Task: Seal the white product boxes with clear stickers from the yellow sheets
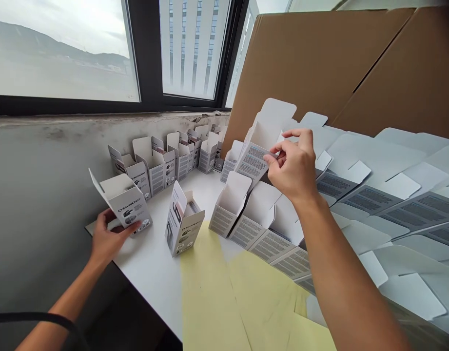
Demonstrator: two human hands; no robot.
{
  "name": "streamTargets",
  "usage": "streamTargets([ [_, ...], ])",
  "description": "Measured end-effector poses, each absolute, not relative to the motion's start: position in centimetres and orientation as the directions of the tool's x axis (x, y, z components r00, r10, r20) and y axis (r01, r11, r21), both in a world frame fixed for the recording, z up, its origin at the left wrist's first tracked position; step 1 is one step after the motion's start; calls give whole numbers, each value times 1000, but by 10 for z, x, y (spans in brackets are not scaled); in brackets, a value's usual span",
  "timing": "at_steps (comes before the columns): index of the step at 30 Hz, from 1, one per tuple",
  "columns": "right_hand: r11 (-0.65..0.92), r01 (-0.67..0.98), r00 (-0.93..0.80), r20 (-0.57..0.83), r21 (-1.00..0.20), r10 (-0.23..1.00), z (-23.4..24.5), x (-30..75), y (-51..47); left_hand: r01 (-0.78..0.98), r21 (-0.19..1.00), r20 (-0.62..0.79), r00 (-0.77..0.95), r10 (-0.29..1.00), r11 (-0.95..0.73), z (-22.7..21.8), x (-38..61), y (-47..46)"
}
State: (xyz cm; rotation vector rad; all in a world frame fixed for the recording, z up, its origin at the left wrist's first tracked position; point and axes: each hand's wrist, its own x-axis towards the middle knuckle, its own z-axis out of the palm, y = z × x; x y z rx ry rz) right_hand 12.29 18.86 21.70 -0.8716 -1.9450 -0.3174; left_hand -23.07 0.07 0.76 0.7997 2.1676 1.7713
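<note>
A small white-and-grey cardboard carton [131, 207], open-flapped and printed "SilverCrest", sits at the left edge of a white tabletop [147, 278]; the left hand [112, 234] is clamped around its lower part, thumb across the front. A second white-and-grey carton [252, 158], text side outward, tilts above a row of open cartons [248, 234]; the right hand [295, 168] pinches its upper edge, thumb and fingertips together. Both should handle as light, stiff and smooth (thin card, likely to dent if squeezed); the lower side walls seem the firmest hold. Between the hands stands a lone upright carton [185, 229], beside flat yellow paper sheets [213, 302]. Farther out, more cartons line a dark-framed window wall [37, 165], and a large brown cardboard panel [319, 63] rises behind.
</note>
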Motion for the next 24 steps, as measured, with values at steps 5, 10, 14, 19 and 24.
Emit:
streamTargets([
  [5, 719, 680, -339, 810, -141, 479, 213, 122, 192, 238, 967, 118, -727, 676, 87, 7, -211, 2],
  [10, 713, 690, -362, 796, -121, 486, 216, 121, 194, 287, 957, 172, -671, 721, 39, 7, -196, 16],
  [14, 718, 690, -373, 804, -94, 464, 224, 121, 193, 306, 950, 162, -657, 737, 64, -4, -195, 23],
  [19, 705, 698, -338, 810, -126, 480, 225, 123, 193, 659, 751, 605, -652, 457, -53, -4, -192, 15],
  [24, 703, 701, -344, 806, -120, 481, 225, 127, 194, 841, 360, 931, -350, 101, -403, 88, -156, 3],
])
